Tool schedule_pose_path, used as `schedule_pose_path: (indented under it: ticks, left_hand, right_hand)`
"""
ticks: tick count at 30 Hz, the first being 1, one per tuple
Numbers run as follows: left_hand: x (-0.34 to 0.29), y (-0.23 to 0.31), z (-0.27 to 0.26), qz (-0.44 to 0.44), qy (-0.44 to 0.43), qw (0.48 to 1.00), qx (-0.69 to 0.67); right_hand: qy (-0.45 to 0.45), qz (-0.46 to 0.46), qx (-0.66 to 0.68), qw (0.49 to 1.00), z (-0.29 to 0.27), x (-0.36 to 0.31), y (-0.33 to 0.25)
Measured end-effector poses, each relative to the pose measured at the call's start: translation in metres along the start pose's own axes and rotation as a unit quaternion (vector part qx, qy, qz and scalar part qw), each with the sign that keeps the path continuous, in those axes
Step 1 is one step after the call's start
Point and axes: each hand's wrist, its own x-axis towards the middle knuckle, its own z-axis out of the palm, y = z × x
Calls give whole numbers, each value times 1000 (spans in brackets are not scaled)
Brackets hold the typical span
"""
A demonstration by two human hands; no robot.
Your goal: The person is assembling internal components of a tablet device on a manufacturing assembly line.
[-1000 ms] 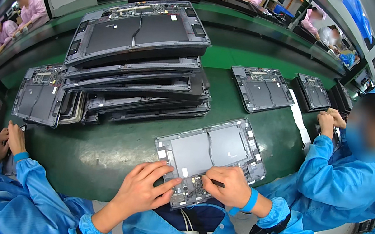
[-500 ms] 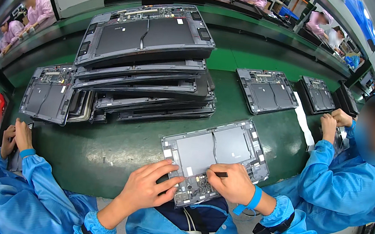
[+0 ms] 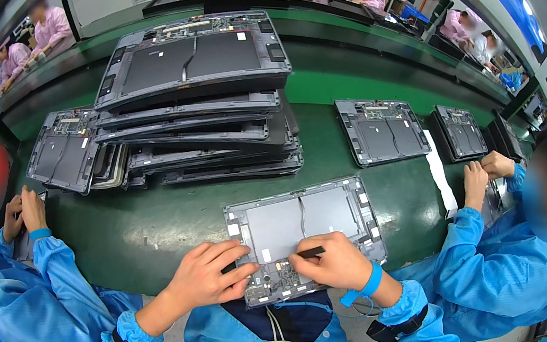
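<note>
In front of me an opened tablet or laptop casing (image 3: 326,217) lies tilted at the table's near edge, with a large grey battery and a strip of circuit board along its near side. My left hand (image 3: 209,272) rests its spread fingers on the casing's left corner. Between the thumb and fingers of my right hand (image 3: 337,262) is a slim black pen-like tool (image 3: 311,252), held over the circuit board (image 3: 285,276). The tool's tip is hidden by my fingers. A blue band (image 3: 372,283) circles my right wrist.
A tall, uneven stack of similar casings (image 3: 194,65) stands back left, beside a lower pile (image 3: 63,148). More casings (image 3: 382,132) sit back right, near a white strip (image 3: 440,172). Co-workers in blue sit on both sides; their hands (image 3: 481,179) are at the green table (image 3: 161,225).
The view has shifted slightly, so the stack and casing appear a little further left. My right hand has moved slightly left over the circuit board, the black tool tilting. My left hand stays on the corner.
</note>
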Motion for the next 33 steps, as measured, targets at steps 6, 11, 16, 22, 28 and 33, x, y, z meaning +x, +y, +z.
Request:
schedule_pose_path:
  ticks: [6, 11, 16, 22, 28, 33]
  left_hand:
    - [0, 0, -2, -11, -8, 1000, -6]
    - [-2, -1, 0, -11, -4, 1000, -11]
    - [-1, 0, 0, -18, -5, 1000, -18]
    - [-1, -1, 0, -23, -3, 999, -25]
    - [1, -1, -2, -31, -12, 999, -29]
    - [1, -3, -3, -35, -18, 999, -27]
  right_hand:
    - [50, -44, -24, 997, 6, -3, -2]
    - [23, -75, 33, 996, 1, 1, 6]
    - [-2, -93, 1, 996, 0, 3, 6]
    - [4, -93, -44, 995, 2, 2, -1]
    - [4, -57, -41, 998, 5, 3, 0]
    - [-7, -29, -9, 999, 4, 9, 0]
